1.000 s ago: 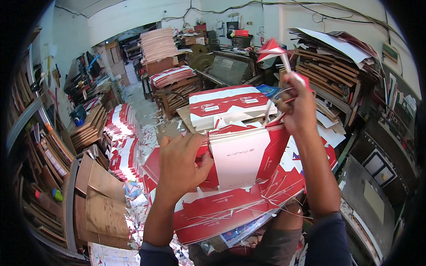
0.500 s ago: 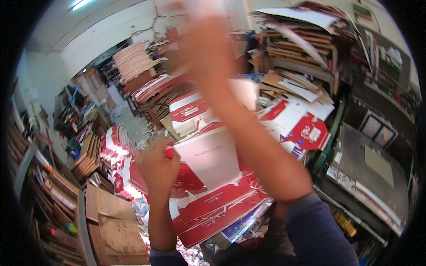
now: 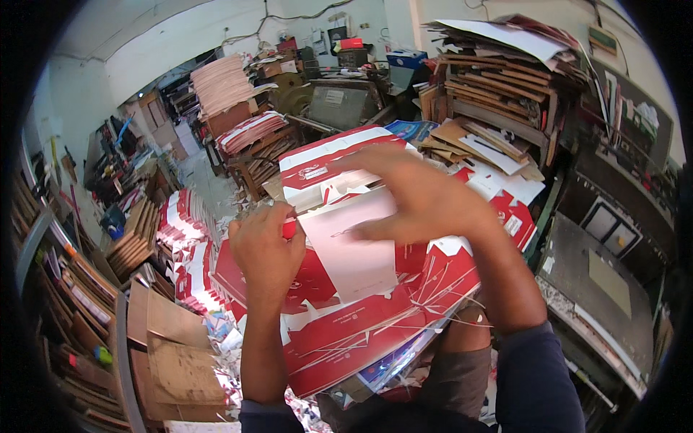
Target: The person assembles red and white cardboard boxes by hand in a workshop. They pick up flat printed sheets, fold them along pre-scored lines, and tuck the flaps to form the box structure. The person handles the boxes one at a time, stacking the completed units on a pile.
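A stack of red and white printed carton sheets (image 3: pixel 346 332) lies in front of me, with thin white paper strips (image 3: pixel 433 278) scattered over its near right part. On top is a pale, plain panel (image 3: pixel 350 260). My left hand (image 3: pixel 267 242) is closed at the left edge of this panel. A small red piece (image 3: pixel 289 229) shows by its thumb; what the fingers grip is mostly hidden. Over the panel's right side hovers my right hand (image 3: pixel 426 198), fingers apart and slightly blurred, with nothing visible in it. Beyond it sits another red and white carton pile (image 3: pixel 307 162).
Fanned carton piles (image 3: pixel 191 274) stand at the left, above paper scraps. Brown cardboard (image 3: pixel 184 361) leans at the lower left. To the right is a grey metal-topped bench (image 3: pixel 592 281). A loaded wooden rack (image 3: pixel 498 94) stands behind at the right.
My right hand has dropped from high up and far out, coming back low over the pale panel with its fingers spread. My left hand has stayed at nearly the same place.
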`<state>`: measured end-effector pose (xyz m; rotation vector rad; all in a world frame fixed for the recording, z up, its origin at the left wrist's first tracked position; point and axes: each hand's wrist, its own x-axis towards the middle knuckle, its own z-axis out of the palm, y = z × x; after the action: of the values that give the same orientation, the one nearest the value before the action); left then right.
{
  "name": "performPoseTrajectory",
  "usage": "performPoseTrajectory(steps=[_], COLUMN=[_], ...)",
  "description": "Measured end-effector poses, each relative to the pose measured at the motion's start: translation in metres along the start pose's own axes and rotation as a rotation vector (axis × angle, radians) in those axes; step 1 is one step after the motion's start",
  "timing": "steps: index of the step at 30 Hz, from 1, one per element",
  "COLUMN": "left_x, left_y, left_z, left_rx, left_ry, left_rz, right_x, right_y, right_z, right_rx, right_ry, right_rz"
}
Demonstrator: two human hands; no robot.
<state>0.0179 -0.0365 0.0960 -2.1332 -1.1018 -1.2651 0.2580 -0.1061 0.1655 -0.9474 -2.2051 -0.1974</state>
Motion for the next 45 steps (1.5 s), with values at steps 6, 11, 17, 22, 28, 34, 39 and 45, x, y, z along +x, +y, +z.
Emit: performPoseTrajectory(steps=[6, 11, 17, 22, 28, 34, 39, 45], left_x=[0.014, 0.041, 0.031, 0.03, 0.031, 0.027, 0.021, 0.014], left_y=[-0.016, 0.022, 0.079, 0.084, 0.09, 0.089, 0.093, 0.091], left_z=[-0.037, -0.054, 0.01, 0.027, 0.025, 0.021, 0.011, 0.008], left_rx=[-0.55, -0.278, -0.233, -0.312, -0.277, -0.325, -0.347, -0.358], left_ry=[-0.372, -0.184, -0.301, -0.067, -0.078, -0.067, -0.067, -0.051], left_rz=[-0.138, 0.205, 0.246, 0.247, 0.243, 0.231, 0.269, 0.295], right_x=[-0.037, -0.048, -0.048, -0.047, -0.052, -0.037, -0.037, -0.038], right_y=[0.038, 0.033, 0.043, 0.034, 0.049, 0.058, 0.049, 0.017], right_z=[-0.025, -0.024, -0.002, 0.006, -0.012, -0.038, -0.038, -0.052], right_rx=[0.161, 0.129, 0.183, -0.055, 0.326, 0.669, 0.692, 0.348], right_ry=[-0.281, -0.079, 0.05, 0.142, -0.038, -0.225, -0.174, -0.289], right_rz=[0.496, 0.413, 0.332, 0.34, 0.402, 0.654, 0.825, 0.597])
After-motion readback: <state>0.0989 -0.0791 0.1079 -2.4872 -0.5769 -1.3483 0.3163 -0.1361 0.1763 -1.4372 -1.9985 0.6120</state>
